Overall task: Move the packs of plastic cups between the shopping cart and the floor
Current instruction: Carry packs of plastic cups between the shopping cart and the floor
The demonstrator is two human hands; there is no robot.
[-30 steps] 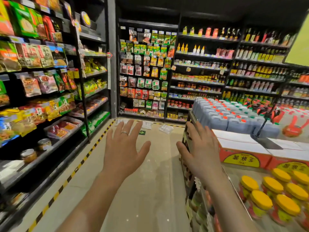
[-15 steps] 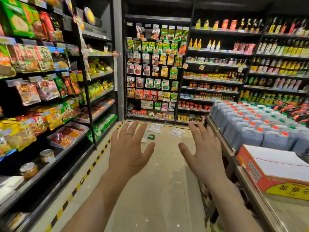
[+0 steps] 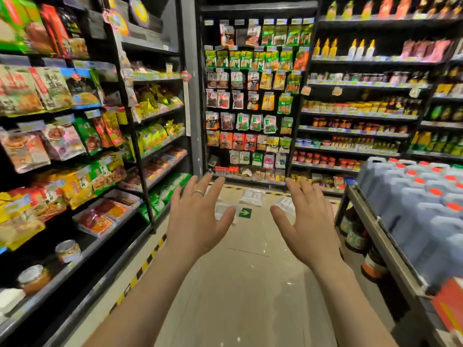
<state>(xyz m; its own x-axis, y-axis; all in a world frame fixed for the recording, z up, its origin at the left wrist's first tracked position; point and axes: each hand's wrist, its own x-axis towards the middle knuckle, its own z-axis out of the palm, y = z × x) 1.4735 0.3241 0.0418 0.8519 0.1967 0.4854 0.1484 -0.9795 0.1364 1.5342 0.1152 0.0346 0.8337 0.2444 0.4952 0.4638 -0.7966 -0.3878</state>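
1. Far down the aisle, on the pale shiny tiled floor [image 3: 250,284], we see three flat see-through packs of plastic cups [image 3: 251,197]. They lie close to the tall black shelf of hanging packets [image 3: 250,101] at the end.
2. The middle pack lies flat. The right pack [image 3: 285,205] is turned at a slant. The left pack [image 3: 221,210] is partly hidden behind our fingers. All three are small and blurry, so we cannot tell which way the cups inside point or which side is the long one.
3. Our left hand [image 3: 198,221] is held up in front of us with its back to us. The fingers are spread wide and it holds nothing. One finger wears a thin silver ring [image 3: 198,192].
4. Our right hand [image 3: 308,226] is up beside it, well apart. Its fingers are spread too, and it holds nothing.
5. A small green square sticker with an arrow [image 3: 245,212] sits on the floor, showing between the two hands. The arrow points right.
6. On the right, a grey metal stand [image 3: 370,221] is full of grey-blue plastic jugs with red caps [image 3: 426,211], standing upright in rows. Dark bottles [image 3: 355,236] stand under it.
7. On the left, dark store shelves [image 3: 87,254] hold bright snack bags. Low down are round glass jars with silver lids [image 3: 67,250].
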